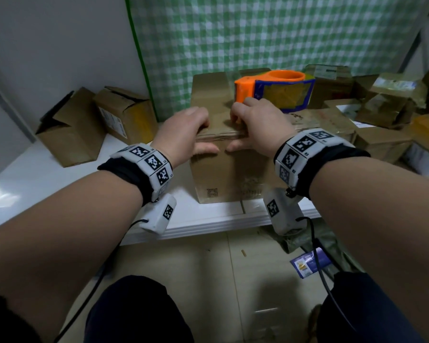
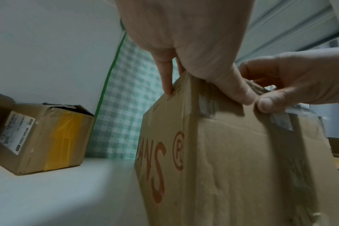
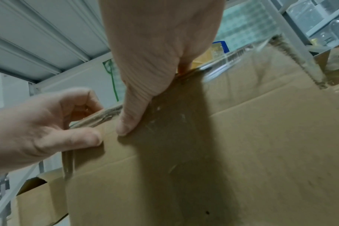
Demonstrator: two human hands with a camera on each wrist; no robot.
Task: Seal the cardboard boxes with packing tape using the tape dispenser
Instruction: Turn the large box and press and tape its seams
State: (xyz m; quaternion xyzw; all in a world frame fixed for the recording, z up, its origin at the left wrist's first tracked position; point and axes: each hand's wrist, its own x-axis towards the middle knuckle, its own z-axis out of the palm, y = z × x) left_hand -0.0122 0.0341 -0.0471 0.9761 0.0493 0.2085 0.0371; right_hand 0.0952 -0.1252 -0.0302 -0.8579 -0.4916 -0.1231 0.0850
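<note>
A brown cardboard box point(image 1: 223, 174) with red lettering point(image 2: 157, 172) stands on the white table point(image 1: 60, 184). On its top lies the orange tape dispenser point(image 1: 275, 92) with a blue and yellow roll. My left hand point(image 1: 204, 134) pinches the box's near top edge, fingers curled over the top and thumb point(image 2: 240, 94) on the front face. My right hand point(image 1: 233, 132) is beside it. Its fingers curl round the dispenser's orange end and its thumb point(image 3: 128, 122) presses on the front face. Clear tape shows at that edge point(image 2: 207, 107). The fingertips on top are hidden.
Two open cardboard boxes point(image 1: 72, 129) point(image 1: 126, 112) lie at the left of the table. A pile of several more boxes point(image 1: 386, 112) crowds the right. A green checked curtain point(image 1: 258, 33) hangs behind. A blue packet point(image 1: 310, 263) lies on the floor.
</note>
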